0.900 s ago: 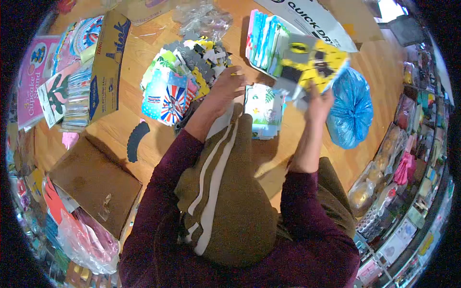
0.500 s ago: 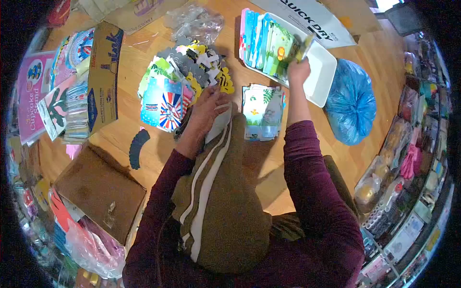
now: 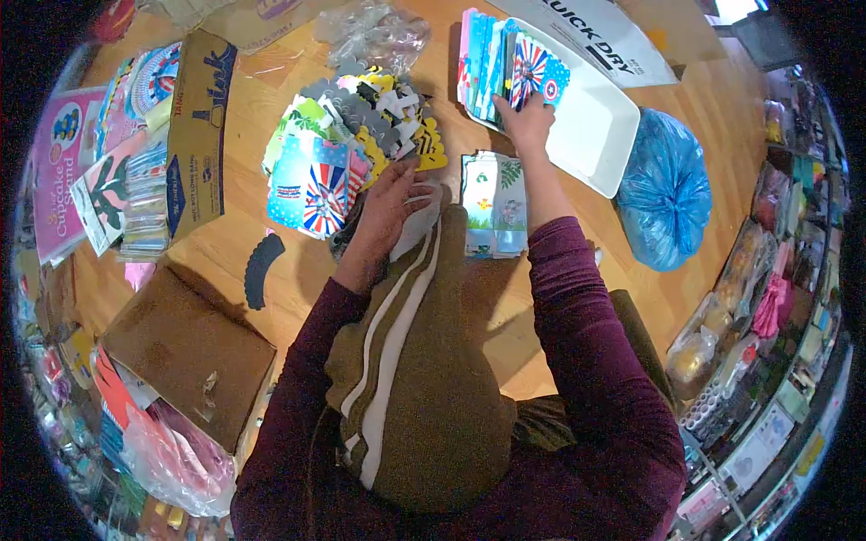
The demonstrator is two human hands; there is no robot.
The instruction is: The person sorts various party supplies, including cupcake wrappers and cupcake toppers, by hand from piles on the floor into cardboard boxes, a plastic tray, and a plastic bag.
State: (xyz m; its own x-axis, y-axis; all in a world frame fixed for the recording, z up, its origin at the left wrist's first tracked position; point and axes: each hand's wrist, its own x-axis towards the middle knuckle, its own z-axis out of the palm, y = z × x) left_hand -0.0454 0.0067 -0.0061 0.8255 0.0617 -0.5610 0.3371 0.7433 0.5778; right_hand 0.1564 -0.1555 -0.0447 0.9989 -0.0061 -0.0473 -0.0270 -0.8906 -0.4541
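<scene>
My right hand [image 3: 530, 126] is at the white plastic tray [image 3: 613, 135], thumb and fingers closed on the near edge of a red, white and blue starburst card [image 3: 534, 70]. Beside it, several blue and pink cards [image 3: 483, 59] stand in a row in the tray. My left hand [image 3: 397, 203] rests on my raised knee, fingers loosely stretched and holding nothing. By it lies a heap of black and yellow scalloped paper wraps [image 3: 383, 117], with blue starburst cards [image 3: 307, 189] at its near side. A stack of animal cards [image 3: 494, 203] sits right of my knee.
A blue plastic bag [image 3: 663, 194] stands right of the tray. On the left are an open carton of packets [image 3: 203, 135], a brown box [image 3: 189, 352] and one loose black wrap [image 3: 263, 270]. Clear plastic [image 3: 374, 36] lies at the back; packed shelves [image 3: 749, 334] line the right.
My right hand has moved left and slightly up along the tray. The starburst card now shows where lion-print cards faced outward before. My left hand stays on the knee.
</scene>
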